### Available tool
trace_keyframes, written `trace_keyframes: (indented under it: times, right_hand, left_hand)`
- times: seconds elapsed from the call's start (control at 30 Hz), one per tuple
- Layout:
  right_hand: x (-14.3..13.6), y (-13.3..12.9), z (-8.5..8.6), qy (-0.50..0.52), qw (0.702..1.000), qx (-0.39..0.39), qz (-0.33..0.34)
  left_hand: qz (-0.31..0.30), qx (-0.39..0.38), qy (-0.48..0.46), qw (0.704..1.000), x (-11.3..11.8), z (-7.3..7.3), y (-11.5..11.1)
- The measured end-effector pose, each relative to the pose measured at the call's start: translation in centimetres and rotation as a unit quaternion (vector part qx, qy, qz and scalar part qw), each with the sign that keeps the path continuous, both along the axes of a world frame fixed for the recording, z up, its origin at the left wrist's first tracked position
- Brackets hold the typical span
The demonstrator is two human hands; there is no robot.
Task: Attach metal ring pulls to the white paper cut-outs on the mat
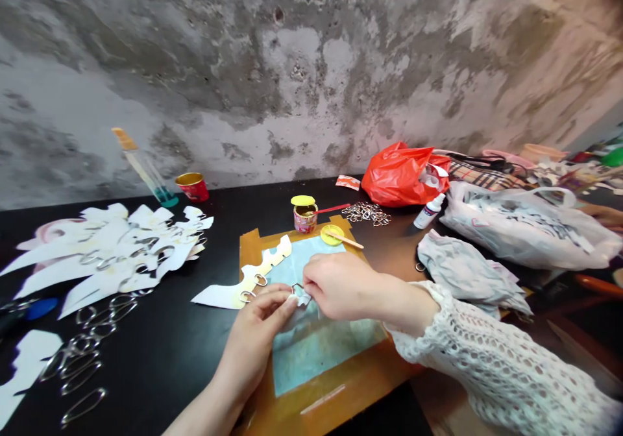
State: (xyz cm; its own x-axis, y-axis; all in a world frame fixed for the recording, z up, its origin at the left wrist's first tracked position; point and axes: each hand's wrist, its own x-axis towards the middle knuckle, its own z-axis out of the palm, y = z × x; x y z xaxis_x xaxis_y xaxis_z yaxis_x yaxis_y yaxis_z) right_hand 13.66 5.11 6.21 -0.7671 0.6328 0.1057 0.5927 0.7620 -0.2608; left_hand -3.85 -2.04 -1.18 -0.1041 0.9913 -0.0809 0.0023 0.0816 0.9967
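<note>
My left hand pinches a small pale crumpled piece, perhaps cloth or paper, over a light blue sheet. Against the same piece, my right hand has its fingers closed, and a bit of bent metal wire shows between the two hands. What exactly the right fingertips grip is hidden. Just left of my hands lies a white cut-out strip with a wavy edge, yellowish smears and metal rings on it. The blue sheet is bordered by brown tape on the black table.
Behind the sheet stand an open small tin and a yellow lid with a wooden stick. Metal rings, a red bag, a white bottle and plastic bags lie rightward. White cut-outs pile up leftward.
</note>
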Motion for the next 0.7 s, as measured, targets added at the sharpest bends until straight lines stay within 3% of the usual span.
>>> trace_keyframes:
  times: [0.23,0.4,0.5,0.7]
  right_hand:
    - [2.2,-1.5,3.3,-0.077,0.997,0.014,0.01]
    - [4.1,-3.1,4.6,-0.064,0.997,-0.01,0.048]
    - [4.7,-4.2,5.4,-0.042,0.996,-0.017,0.074]
    - [5.2,-5.0,5.3,-0.055,0.996,-0.031,0.057]
  left_hand:
    - [-0.099,0.044,-0.005,0.994,1.3,0.3,-0.3]
    - [-0.169,0.066,-0.083,0.98,2.5,0.3,-0.5]
    - [-0.207,0.084,-0.081,0.971,2.9,0.3,-0.5]
    - [-0.227,0.156,-0.02,0.961,2.2,-0.9,-0.3]
